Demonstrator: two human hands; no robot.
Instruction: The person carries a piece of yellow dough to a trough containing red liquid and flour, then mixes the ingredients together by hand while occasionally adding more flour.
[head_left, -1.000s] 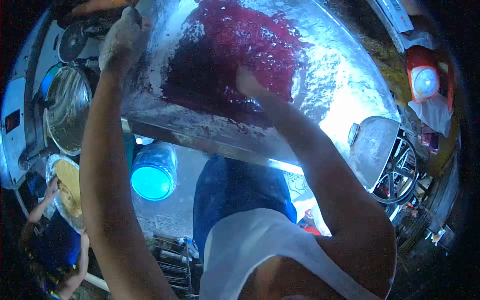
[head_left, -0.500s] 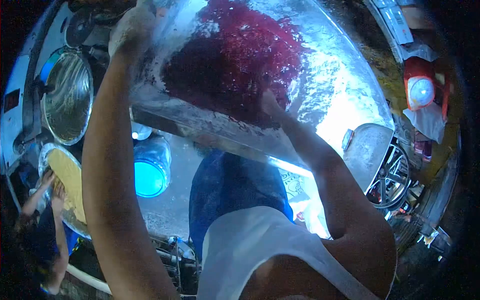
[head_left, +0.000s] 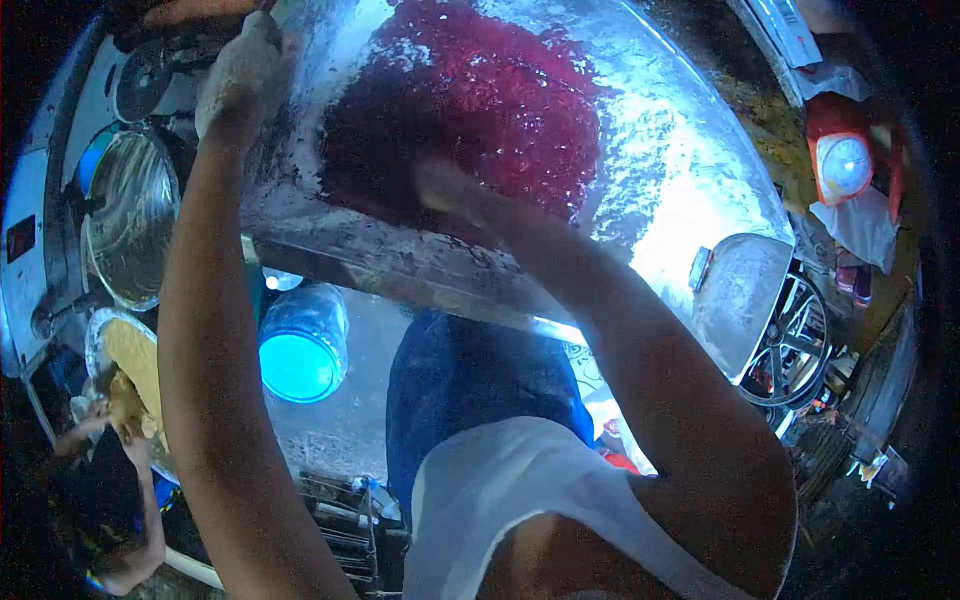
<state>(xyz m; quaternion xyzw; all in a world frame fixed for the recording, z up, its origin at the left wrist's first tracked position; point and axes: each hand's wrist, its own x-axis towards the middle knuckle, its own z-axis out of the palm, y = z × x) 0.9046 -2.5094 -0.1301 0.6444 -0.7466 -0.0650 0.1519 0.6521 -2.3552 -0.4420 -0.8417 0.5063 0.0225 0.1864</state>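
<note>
A dark red patch (head_left: 510, 110) with white flecks spreads over the white-dusted worktop (head_left: 690, 150) in front of me. My right hand (head_left: 445, 188) is over the left part of this patch, low against it and smeared by motion. Farther up and to the left, my left hand (head_left: 238, 80) looks pale and dusted. It lies by the worktop's left end, with its fingers mostly turned out of sight.
At left, another person's hands (head_left: 125, 415) hold a yellowish lump over a round basin (head_left: 97, 335) of yellow material. A large metal bowl (head_left: 132, 220) is behind it. A blue-lidded container (head_left: 300, 365) stands below the worktop. A metal scoop (head_left: 745, 290) and handwheel (head_left: 790, 340) are at right.
My right hand has swept left across the red patch. My left hand has shifted slightly left and down. The other person's hands have lifted a lump from the yellow material.
</note>
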